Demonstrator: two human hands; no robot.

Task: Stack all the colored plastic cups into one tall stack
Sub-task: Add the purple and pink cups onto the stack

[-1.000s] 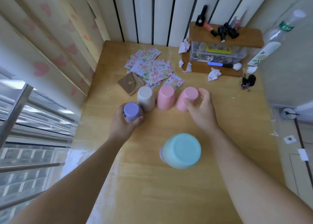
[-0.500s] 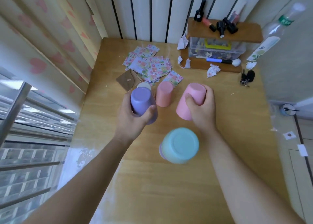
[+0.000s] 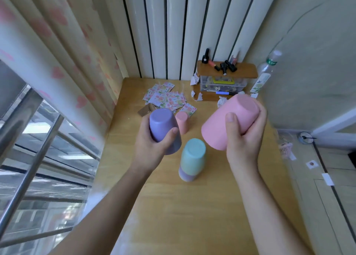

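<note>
My left hand (image 3: 152, 148) grips a purple cup (image 3: 162, 127), upside down and lifted above the table. My right hand (image 3: 244, 139) holds a pink cup (image 3: 229, 121), tilted with its base up and to the right, also in the air. Between and below both hands, a stack of upturned cups (image 3: 192, 158) stands on the wooden table (image 3: 192, 206): light blue on top, green under it, purple at the bottom. Farther back, a salmon-pink cup (image 3: 182, 121) stands upside down, partly hidden behind the purple cup. The beige cup is hidden.
Floral cards (image 3: 167, 98) and a brown pouch (image 3: 145, 110) lie at the back left. A wooden shelf (image 3: 227, 71) with nail polish bottles and a clear box stands at the back right, next to a plastic bottle (image 3: 266, 71). Curtains and a window railing flank the left edge.
Both hands have lifted their cups higher off the table and toward me. The head has tilted up, so the stack appears farther away.
</note>
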